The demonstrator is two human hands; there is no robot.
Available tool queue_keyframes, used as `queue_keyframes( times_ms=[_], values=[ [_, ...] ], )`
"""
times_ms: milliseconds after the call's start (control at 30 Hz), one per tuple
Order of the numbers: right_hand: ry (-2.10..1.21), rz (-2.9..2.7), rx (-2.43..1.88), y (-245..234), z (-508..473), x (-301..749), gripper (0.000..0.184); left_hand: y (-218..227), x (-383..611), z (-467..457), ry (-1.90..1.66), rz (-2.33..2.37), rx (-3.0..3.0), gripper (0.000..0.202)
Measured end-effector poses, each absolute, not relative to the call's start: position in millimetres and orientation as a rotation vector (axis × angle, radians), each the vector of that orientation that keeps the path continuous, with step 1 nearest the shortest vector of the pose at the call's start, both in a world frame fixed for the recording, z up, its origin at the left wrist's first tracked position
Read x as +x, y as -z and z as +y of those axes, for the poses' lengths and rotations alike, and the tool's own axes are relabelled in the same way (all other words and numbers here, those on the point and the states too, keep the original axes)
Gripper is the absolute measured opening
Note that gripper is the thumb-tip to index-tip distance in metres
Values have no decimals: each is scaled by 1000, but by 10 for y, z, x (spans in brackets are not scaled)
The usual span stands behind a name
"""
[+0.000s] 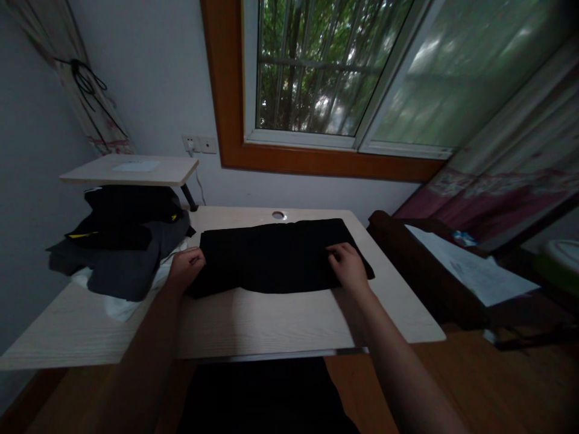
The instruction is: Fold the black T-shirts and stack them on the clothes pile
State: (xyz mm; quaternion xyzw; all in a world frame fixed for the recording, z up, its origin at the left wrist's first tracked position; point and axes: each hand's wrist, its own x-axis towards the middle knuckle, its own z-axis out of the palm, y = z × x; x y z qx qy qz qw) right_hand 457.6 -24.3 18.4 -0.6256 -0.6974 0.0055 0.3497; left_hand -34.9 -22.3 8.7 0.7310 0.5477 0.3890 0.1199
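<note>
A black folded garment [275, 256] lies as a long flat rectangle across the desk; its exact kind cannot be made out in the dim light. At its left end my left hand [186, 266] is closed, fingers curled on the edge of the cloth. My right hand [348, 264] rests on the right part of the garment, with thumb and fingers pinched together at the fabric. Left of my left hand sits a loose pile of clothes: a dark grey piece [131, 265], black pieces with yellow marks [131, 208] and some white cloth [120, 307] underneath.
The pale wooden desk [280, 325] has a round cable hole [278, 215] near its back edge. A raised shelf [131, 169] stands over the clothes pile. Behind are a wall socket [199, 144] and a window [335, 72]. Papers [470, 265] lie on a dark brown surface at right.
</note>
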Motion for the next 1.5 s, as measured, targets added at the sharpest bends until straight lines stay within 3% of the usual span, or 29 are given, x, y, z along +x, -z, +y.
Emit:
queue_keyframes(
  times_ms=[300, 633, 933, 1200, 1500],
  values=[
    [-152, -2063, -1551, -96, 420, 3941, 28, 20, -325, -186, -882, 1412, 2113, 26],
    [-209, -2217, -1793, -244, 988, 3776, 55, 15, -311, -198, -794, 1372, 2189, 23],
    [-39, -2095, -1794, -257, 814, 3712, 30, 4, -313, -205, -827, 1358, 2169, 24],
    [-82, -1849, -1416, -287, 335, 3952, 17, -67, -353, -274, -1078, 1317, 1950, 21],
    [-294, -1949, -1206, -80, -433, 4548, 21, -32, -304, -248, -1357, 1561, 1734, 20]
  ],
)
